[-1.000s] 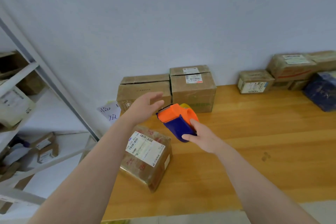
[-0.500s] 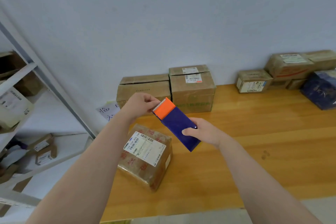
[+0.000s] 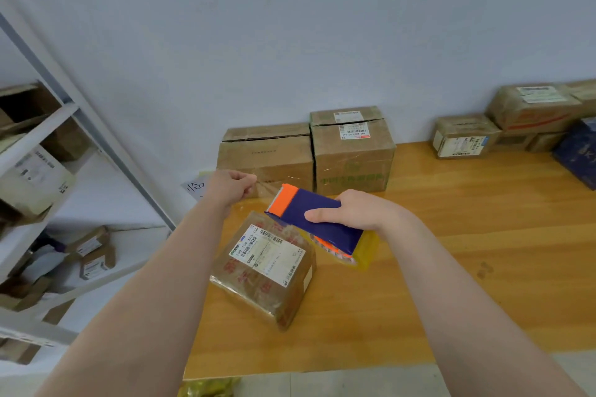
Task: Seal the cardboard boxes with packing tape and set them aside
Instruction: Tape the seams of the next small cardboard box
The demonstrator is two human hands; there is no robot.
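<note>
A small brown cardboard box [image 3: 264, 271] with a white shipping label lies tilted on the wooden table [image 3: 451, 251] near its left edge. My right hand [image 3: 351, 211] grips a blue and orange tape dispenser [image 3: 309, 216] just above the box's far right corner, its roll of clear tape below. My left hand [image 3: 230, 185] pinches the free end of the clear tape [image 3: 267, 185], stretched left from the dispenser's orange blade end, above the box's far side.
Two larger cardboard boxes [image 3: 267, 155] [image 3: 351, 148] stand against the wall behind my hands. More boxes [image 3: 464, 137] and a dark blue package [image 3: 577, 151] are stacked at the far right. A white metal shelf [image 3: 64, 126] with parcels stands left of the table.
My left hand has taken the tape end and pulled it left from the dispenser. My right hand has turned the dispenser flat and lowered it toward the small box.
</note>
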